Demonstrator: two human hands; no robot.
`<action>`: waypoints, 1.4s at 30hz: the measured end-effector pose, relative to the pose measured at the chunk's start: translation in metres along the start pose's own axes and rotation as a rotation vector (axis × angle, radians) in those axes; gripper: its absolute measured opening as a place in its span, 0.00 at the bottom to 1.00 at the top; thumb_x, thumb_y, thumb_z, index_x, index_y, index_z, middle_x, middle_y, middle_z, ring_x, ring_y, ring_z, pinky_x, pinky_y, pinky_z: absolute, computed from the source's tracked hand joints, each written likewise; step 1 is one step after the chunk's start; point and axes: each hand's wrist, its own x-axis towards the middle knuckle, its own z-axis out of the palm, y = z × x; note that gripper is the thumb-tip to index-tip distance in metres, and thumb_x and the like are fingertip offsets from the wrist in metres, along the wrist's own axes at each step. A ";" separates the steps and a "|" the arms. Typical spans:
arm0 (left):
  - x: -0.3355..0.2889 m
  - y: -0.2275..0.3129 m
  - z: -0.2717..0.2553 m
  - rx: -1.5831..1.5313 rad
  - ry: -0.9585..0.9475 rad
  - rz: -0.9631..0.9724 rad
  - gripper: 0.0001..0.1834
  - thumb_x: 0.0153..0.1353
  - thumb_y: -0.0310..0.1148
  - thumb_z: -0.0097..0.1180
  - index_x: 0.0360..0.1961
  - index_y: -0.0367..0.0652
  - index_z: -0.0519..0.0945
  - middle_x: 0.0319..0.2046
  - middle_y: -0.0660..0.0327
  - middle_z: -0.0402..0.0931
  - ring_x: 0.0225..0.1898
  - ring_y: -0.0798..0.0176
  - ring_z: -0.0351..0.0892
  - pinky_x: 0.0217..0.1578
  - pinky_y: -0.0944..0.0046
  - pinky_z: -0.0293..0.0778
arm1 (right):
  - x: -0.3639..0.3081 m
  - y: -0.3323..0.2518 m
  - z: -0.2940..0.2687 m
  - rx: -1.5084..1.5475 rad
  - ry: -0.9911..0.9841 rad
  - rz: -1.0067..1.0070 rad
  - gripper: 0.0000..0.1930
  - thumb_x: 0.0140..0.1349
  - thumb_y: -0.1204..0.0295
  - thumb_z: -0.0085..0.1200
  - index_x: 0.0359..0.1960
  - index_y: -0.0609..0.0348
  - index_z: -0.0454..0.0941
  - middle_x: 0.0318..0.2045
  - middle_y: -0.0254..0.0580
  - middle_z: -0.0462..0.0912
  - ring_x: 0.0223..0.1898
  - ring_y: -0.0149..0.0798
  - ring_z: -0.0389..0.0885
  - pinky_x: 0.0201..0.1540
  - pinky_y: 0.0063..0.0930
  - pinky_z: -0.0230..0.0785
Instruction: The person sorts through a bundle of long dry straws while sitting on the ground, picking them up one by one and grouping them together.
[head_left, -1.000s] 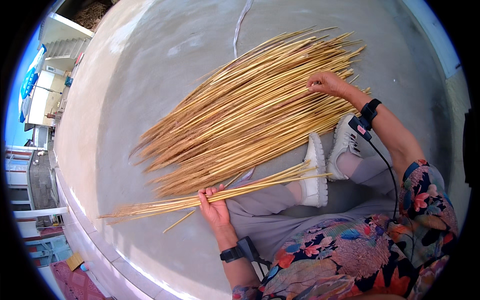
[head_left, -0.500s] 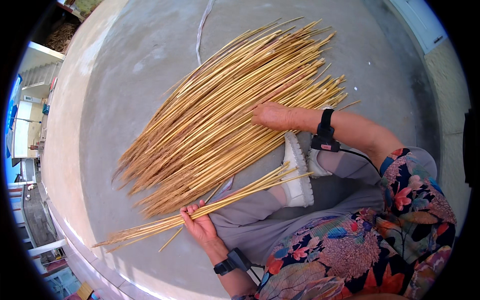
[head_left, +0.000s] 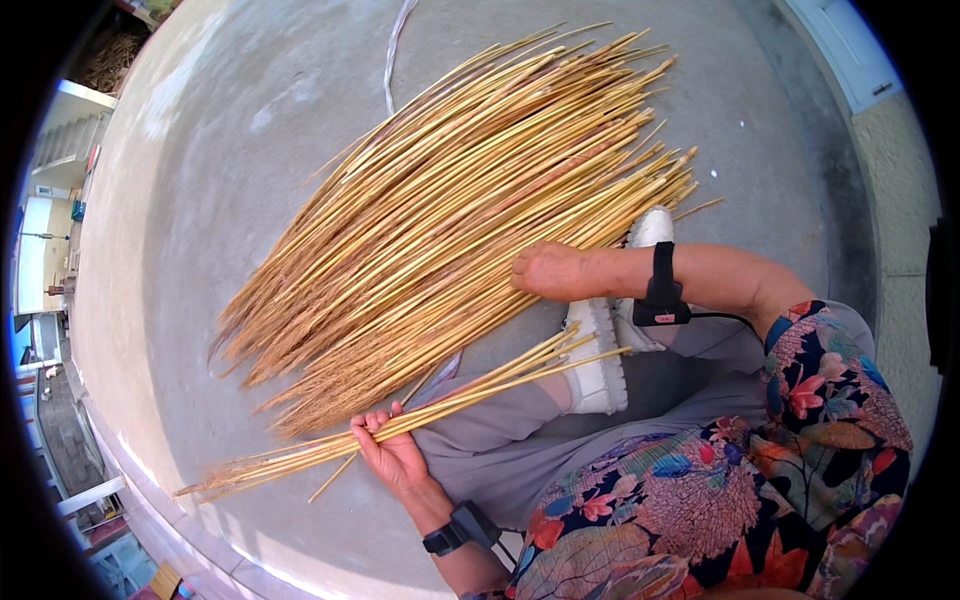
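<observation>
A broad pile of dried straw-yellow stalks (head_left: 470, 190), with feathery brown heads at the lower left, lies spread on the grey floor. My left hand (head_left: 390, 447) is wrapped round a thin bunch of the same stalks (head_left: 510, 380), near its feathery end. That bunch runs across my lap, its cut ends beside a white shoe. At the pile's near edge, my right hand (head_left: 553, 271) is closed, knuckles up, over the stalks. Its fingertips are turned down out of sight, so what they grip is hidden.
My white shoes (head_left: 597, 375) stand just below the pile. A strip of pale plastic (head_left: 392, 55) trails from its far side. One loose stalk (head_left: 333, 478) lies under the held bunch. A pale door (head_left: 845, 50) is at the upper right, and a ledge (head_left: 190, 525) curves along the lower left.
My right hand has drawn back from the middle of the pile toward its near edge, closer to me. My left hand has shifted slightly left, still holding the bunch.
</observation>
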 end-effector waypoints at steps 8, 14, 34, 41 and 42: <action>-0.002 0.001 0.005 0.008 0.006 0.007 0.06 0.63 0.36 0.47 0.35 0.46 0.69 0.25 0.66 0.66 0.31 0.66 0.68 0.46 0.53 0.67 | 0.011 0.005 0.008 0.204 0.108 0.161 0.06 0.48 0.76 0.48 0.26 0.59 0.77 0.33 0.48 0.78 0.39 0.49 0.76 0.41 0.36 0.70; -0.002 0.002 0.008 0.020 0.034 0.005 0.06 0.63 0.36 0.47 0.35 0.46 0.69 0.24 0.67 0.65 0.30 0.67 0.67 0.46 0.53 0.67 | 0.026 0.004 0.012 0.031 -0.041 0.234 0.07 0.49 0.74 0.47 0.27 0.62 0.77 0.34 0.48 0.77 0.41 0.49 0.75 0.42 0.38 0.69; -0.005 0.003 0.010 0.047 -0.001 0.013 0.06 0.63 0.35 0.47 0.34 0.45 0.68 0.26 0.65 0.65 0.34 0.64 0.68 0.47 0.51 0.70 | 0.012 0.007 0.016 0.178 -0.103 0.019 0.09 0.47 0.72 0.49 0.31 0.61 0.77 0.31 0.49 0.78 0.36 0.52 0.76 0.38 0.40 0.70; -0.006 0.004 0.010 0.047 0.033 0.009 0.07 0.62 0.36 0.48 0.34 0.46 0.67 0.27 0.64 0.65 0.34 0.64 0.68 0.46 0.51 0.71 | 0.033 0.017 0.000 0.325 -0.174 0.170 0.09 0.53 0.72 0.44 0.33 0.60 0.75 0.35 0.54 0.76 0.38 0.53 0.76 0.39 0.41 0.70; -0.006 0.004 0.011 0.047 0.038 0.009 0.07 0.62 0.36 0.48 0.34 0.46 0.67 0.27 0.64 0.65 0.34 0.64 0.68 0.46 0.51 0.71 | 0.033 0.019 0.003 0.335 -0.139 0.194 0.09 0.53 0.72 0.44 0.33 0.60 0.75 0.35 0.53 0.76 0.39 0.53 0.76 0.39 0.41 0.70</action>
